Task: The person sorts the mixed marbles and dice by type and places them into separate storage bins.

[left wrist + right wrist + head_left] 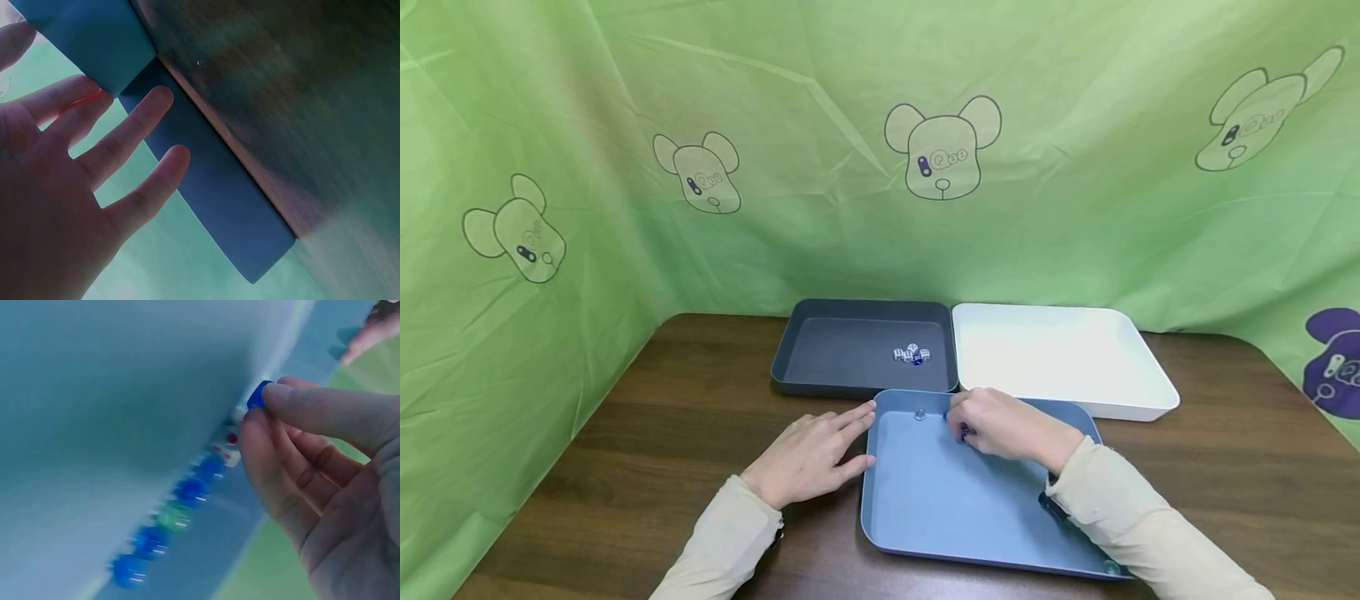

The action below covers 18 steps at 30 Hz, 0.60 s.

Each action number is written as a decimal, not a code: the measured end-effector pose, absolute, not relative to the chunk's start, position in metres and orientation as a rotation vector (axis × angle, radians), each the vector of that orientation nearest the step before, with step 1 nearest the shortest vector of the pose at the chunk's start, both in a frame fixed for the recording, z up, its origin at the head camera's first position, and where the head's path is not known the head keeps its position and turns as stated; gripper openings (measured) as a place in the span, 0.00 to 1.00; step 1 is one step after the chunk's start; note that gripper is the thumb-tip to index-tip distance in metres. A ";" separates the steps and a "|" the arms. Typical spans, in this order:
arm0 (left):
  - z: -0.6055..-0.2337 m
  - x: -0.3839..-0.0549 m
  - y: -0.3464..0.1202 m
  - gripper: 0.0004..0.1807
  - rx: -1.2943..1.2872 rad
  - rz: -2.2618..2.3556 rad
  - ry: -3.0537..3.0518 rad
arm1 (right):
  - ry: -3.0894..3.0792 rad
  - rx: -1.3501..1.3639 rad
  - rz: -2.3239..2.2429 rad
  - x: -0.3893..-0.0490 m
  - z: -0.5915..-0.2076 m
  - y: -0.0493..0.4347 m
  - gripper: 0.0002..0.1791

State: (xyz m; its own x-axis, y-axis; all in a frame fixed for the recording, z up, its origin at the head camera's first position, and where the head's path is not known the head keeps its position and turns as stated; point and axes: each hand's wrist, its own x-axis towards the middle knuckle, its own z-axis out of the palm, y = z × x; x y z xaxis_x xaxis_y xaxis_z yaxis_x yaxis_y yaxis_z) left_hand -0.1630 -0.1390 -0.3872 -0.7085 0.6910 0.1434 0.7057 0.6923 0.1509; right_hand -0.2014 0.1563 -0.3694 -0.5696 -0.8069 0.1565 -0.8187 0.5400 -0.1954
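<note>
My right hand (1000, 423) is over the far part of the blue tray (940, 508). Its thumb and index finger pinch a small blue die (258, 395), dark blue in the head view. In the right wrist view, white dice with red pips (230, 447) lie just below the fingertips. Beside them runs a row of blue marbles (191, 491) with a green marble (174, 516) among them, along the tray's wall. My left hand (808, 457) rests at the tray's left rim, its fingers fairly straight and spread. A clear marble (920, 414) sits near the far rim.
Behind the blue tray stand a dark grey tray (842, 354), with several white dice (901, 355) and a blue die (917, 359) in it, and a white tray (1052, 354). A green marble (1111, 567) is at the blue tray's near right corner. A green curtain (820, 233) hangs behind the table (617, 475).
</note>
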 end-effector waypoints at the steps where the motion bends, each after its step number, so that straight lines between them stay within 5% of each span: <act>1: -0.387 -0.163 -0.139 0.31 -1.164 -0.300 -2.822 | -2.708 1.427 0.384 -0.203 -0.366 0.154 0.13; 18: -0.389 -0.164 -0.139 0.31 -1.153 -0.316 -2.860 | -2.685 1.307 0.496 -0.270 -0.351 0.116 0.10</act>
